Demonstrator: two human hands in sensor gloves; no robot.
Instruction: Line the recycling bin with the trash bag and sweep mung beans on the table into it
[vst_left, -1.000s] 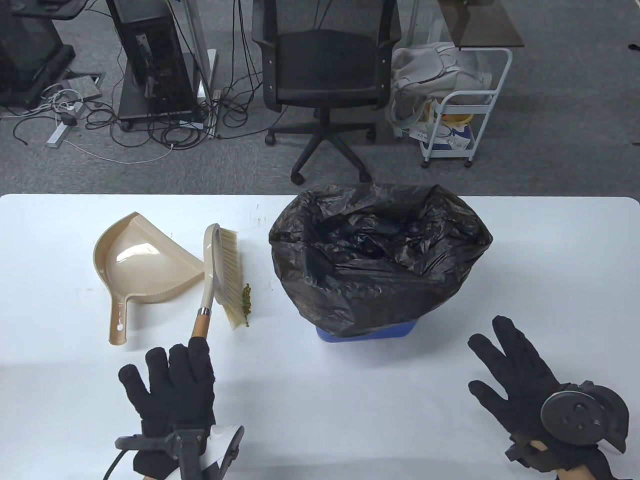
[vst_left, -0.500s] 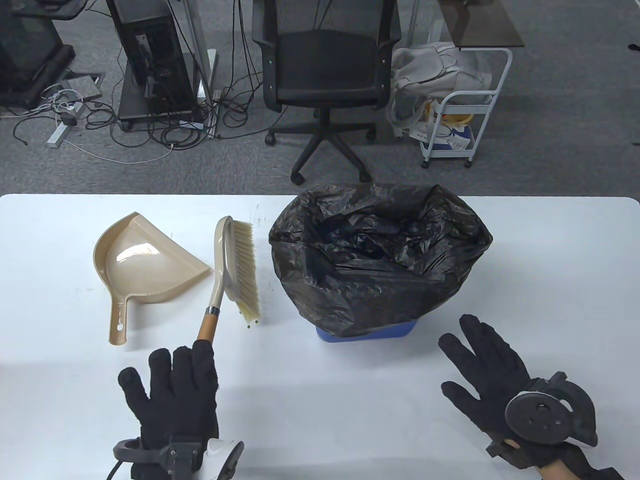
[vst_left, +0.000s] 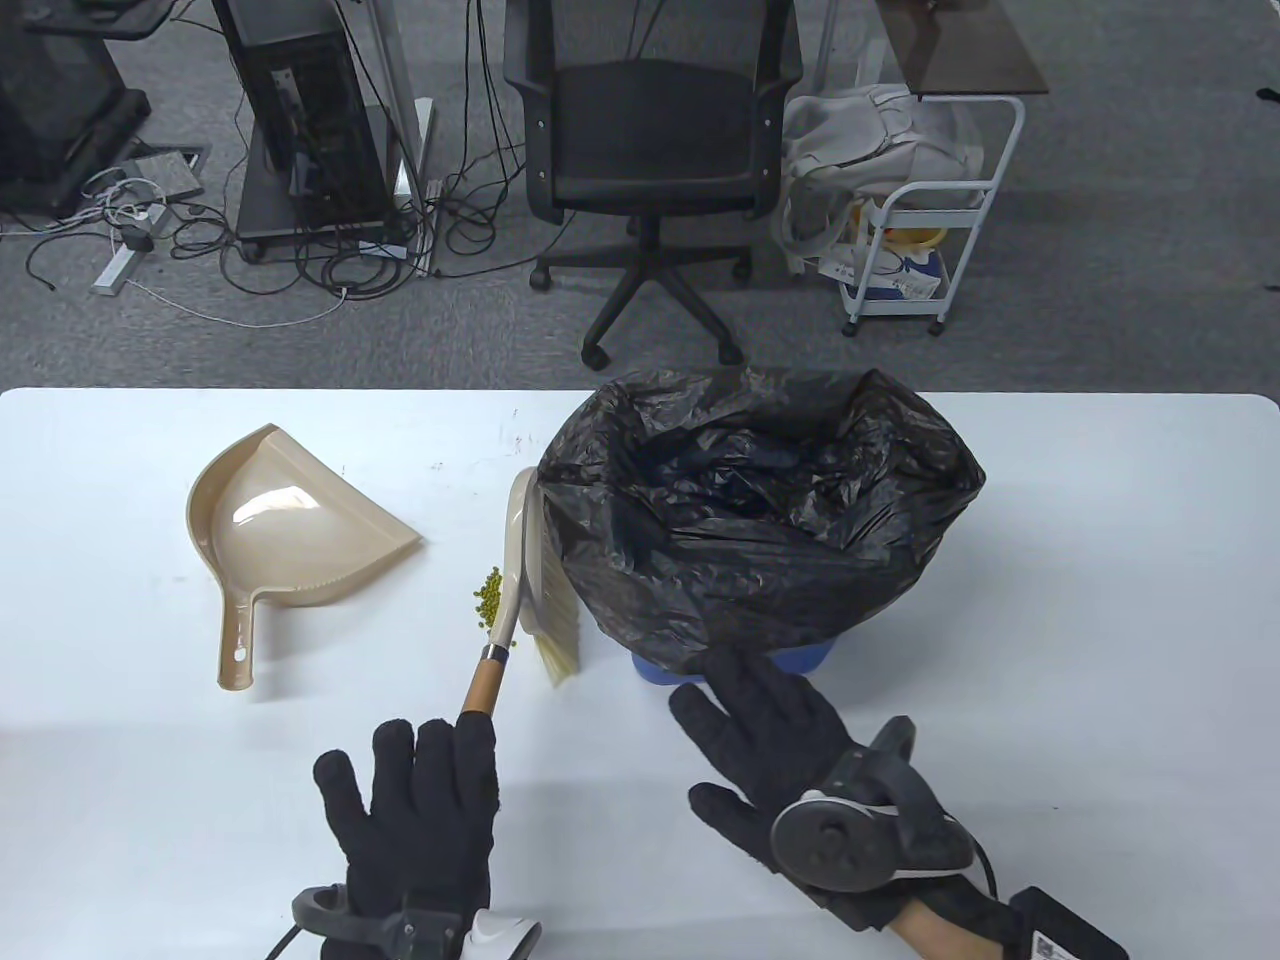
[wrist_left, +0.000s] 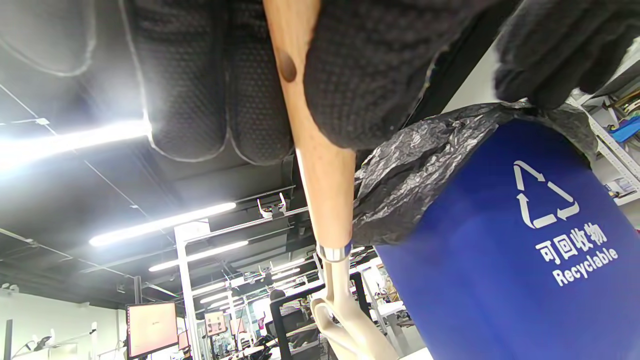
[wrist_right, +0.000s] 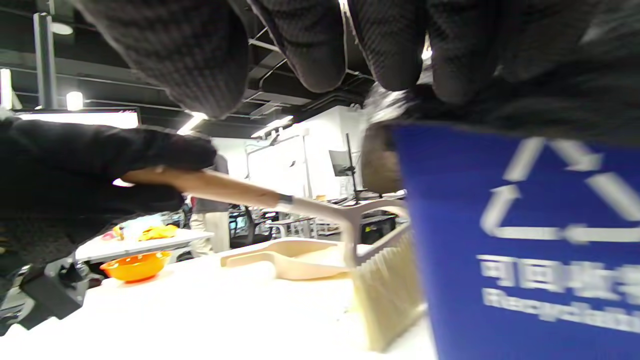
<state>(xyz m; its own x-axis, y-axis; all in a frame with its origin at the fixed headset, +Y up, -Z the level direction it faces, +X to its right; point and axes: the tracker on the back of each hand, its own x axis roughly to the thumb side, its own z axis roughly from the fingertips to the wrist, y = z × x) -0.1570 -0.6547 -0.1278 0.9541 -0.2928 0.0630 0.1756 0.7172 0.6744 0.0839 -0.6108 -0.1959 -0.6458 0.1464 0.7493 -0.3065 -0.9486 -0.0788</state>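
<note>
While the left hand (vst_left: 415, 800) grips the brush (vst_left: 520, 585) by its wooden handle, the right hand (vst_left: 770, 730) reaches, fingers straight, to the lined recycling bin (vst_left: 735, 665). Lining looks done; sweeping is under way. Mung beans (vst_left: 487, 597) lie left of the brush, so the next stroke should drive them left toward the dustpan (vst_left: 290, 525), farther left on the counter (vst_left: 120, 750).

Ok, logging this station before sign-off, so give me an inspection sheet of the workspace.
Surface: white table, small dark specks near the bin.
Job's things: blue recycling bin lined with black trash bag; mung beans heaped left of the brush; dustpan lies apart.
Clutter: nothing seen.
Grippers: left hand grips the brush handle; right hand, fingers straight, at the bin's base.
Cables: tangle on the floor.
Surroundings: office chair, white cart.
</note>
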